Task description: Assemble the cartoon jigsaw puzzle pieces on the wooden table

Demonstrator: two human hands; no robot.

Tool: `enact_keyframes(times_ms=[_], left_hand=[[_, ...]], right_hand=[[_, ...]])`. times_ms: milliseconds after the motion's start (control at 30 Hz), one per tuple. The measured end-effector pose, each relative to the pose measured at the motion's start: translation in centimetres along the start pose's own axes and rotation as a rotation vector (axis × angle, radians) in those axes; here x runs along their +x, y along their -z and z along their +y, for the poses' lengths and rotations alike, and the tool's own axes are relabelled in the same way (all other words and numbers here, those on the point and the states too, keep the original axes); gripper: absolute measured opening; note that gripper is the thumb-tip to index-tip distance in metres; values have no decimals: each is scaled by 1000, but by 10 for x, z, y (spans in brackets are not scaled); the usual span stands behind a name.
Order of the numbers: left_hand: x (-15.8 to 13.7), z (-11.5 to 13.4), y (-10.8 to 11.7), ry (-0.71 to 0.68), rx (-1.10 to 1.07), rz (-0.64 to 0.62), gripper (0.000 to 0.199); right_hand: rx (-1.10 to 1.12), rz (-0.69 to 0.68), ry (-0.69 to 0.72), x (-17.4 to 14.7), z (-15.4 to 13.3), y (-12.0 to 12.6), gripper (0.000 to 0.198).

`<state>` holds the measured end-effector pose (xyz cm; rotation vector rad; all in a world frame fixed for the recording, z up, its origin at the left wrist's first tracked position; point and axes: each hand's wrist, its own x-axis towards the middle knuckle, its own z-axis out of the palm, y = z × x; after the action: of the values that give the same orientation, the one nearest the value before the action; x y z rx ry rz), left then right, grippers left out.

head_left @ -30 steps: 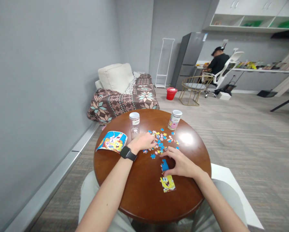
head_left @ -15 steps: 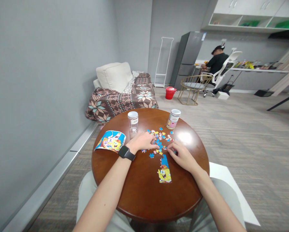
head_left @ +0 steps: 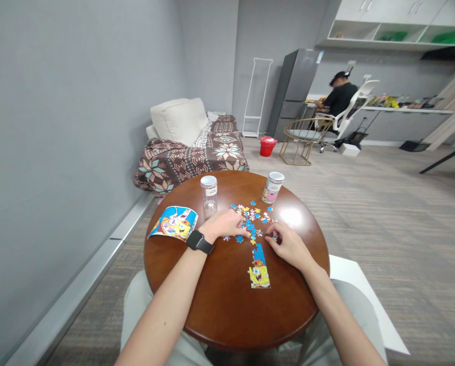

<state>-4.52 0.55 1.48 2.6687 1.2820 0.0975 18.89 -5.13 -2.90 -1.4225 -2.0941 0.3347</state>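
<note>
In the head view, the left grip [head_left: 225,223] is half curled, palm down, at the left edge of the loose puzzle pieces [head_left: 252,227]; whether it has hold of one cannot be told. The right grip [head_left: 288,244] is loosely curled at their right edge, thumb and fingers close together, a bit of a piece showing beside them; whether it is pinched is unclear. Nearer the wearer than both grips and between them, the joined puzzle section [head_left: 259,274] lies flat on the brown surface [head_left: 227,310]. Left of the left grip lies a curved picture sheet [head_left: 176,222]. A clear jar [head_left: 209,196] stands beyond the left grip, a printed can [head_left: 272,189] beyond the right.
</note>
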Motion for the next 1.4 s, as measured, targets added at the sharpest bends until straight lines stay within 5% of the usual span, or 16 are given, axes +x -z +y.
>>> enact_keyframes(times_ms=[200,633,1100,1400], left_hand=[[-9,-13,13,113,-5,42,52],[-2,-9,3,30,5,-15,38],[-5,-8,8,46,-71,-44,49],[-3,-8,5,40,-26,-36,36]], right_hand=[[46,90,-8,3,7,-2,10],[328,189,-131,3,12,-1,27],[417,113,-155,2,11,-1,28],[379,129,-131,2,9,0,28]])
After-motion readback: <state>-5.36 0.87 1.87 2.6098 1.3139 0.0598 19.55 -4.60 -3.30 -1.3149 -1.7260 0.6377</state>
